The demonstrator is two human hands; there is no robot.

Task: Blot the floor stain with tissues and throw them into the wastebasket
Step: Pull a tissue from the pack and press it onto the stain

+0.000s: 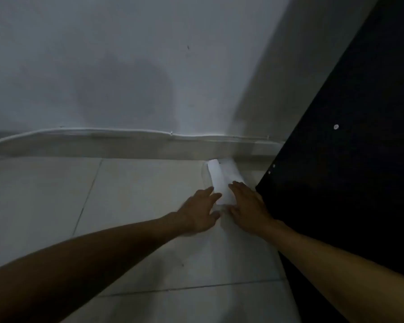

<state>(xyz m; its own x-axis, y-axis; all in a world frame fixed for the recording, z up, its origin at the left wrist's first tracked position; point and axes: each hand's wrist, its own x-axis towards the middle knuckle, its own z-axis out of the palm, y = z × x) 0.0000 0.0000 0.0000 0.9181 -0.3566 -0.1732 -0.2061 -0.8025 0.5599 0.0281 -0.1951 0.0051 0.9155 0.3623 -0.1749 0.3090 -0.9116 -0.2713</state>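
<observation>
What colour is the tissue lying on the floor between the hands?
White, seen in the head view: the tissue lies on pale floor tiles.

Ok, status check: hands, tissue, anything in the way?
Left hand and right hand open, flat, either side of the tissue on the floor. Tissue lies by the baseboard. Dark panel close on the right. Wastebasket not in view.

The tissue (pixel 222 183) is blurred — its near end hidden between the hands; the stain cannot be made out.
</observation>
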